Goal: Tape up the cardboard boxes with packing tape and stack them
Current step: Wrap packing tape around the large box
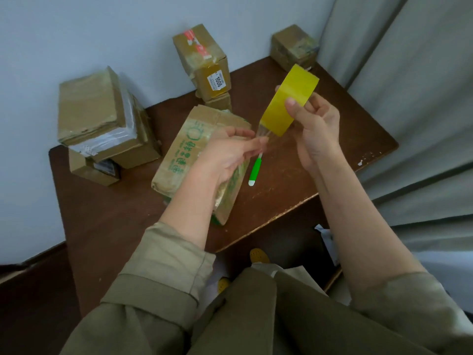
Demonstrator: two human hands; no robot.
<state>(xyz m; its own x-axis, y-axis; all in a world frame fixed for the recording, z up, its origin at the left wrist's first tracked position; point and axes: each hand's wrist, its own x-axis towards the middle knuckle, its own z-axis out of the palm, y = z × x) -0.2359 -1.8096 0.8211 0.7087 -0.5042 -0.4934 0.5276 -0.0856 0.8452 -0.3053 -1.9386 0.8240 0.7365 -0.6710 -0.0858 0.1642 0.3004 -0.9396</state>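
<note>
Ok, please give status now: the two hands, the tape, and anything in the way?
Right hand grips yellow tape roll. Left hand pinches the tape's free end. Green-printed box lies below, flat on table. Green-handled tool beside box, not blocking.

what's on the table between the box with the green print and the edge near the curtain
A green-handled cutter lies on the bare brown table, just beside the green-printed box; the head view shows it.
</note>
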